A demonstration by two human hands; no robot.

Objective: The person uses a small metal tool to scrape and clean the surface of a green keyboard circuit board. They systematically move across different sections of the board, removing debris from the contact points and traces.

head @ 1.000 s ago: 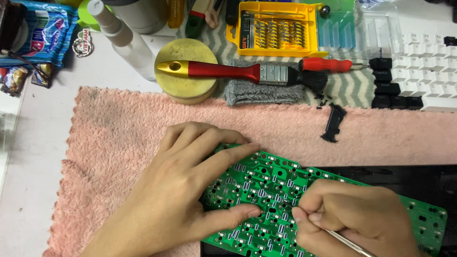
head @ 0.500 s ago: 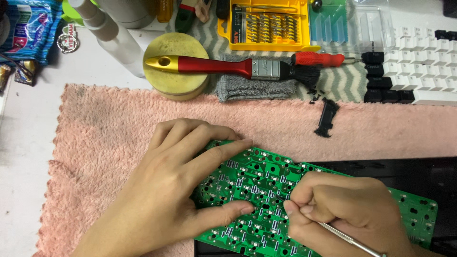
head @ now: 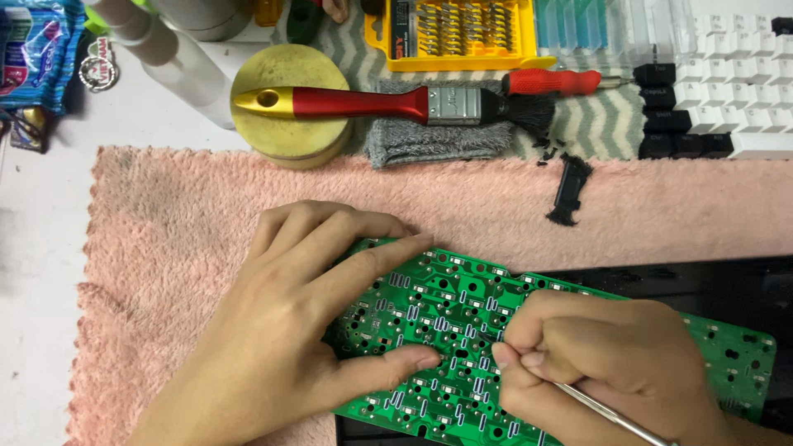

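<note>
A green circuit board [head: 429, 307] with many small silver parts lies tilted across a pink fluffy towel [head: 173, 239]. My left hand [head: 289, 330] rests flat on the board's left end, fingers along its top edge and thumb pressed on its face. My right hand [head: 603, 363] is curled around a thin metal tool [head: 615, 419], whose tip touches the board near the middle. The right part of the board is hidden under that hand.
Above the towel lie a red-handled brush [head: 380, 103] on a round yellow tin [head: 285, 124], a grey cloth [head: 438, 140], a yellow bit set [head: 458, 33], a red screwdriver [head: 553, 81], black and white keycaps [head: 719, 107] and a small black part [head: 570, 190]. A black case [head: 710, 285] sits under the board.
The view has shifted so everything sits slightly lower and left in the picture. Both hands stay on the board; the right hand with its tool has edged a little toward the left thumb.
</note>
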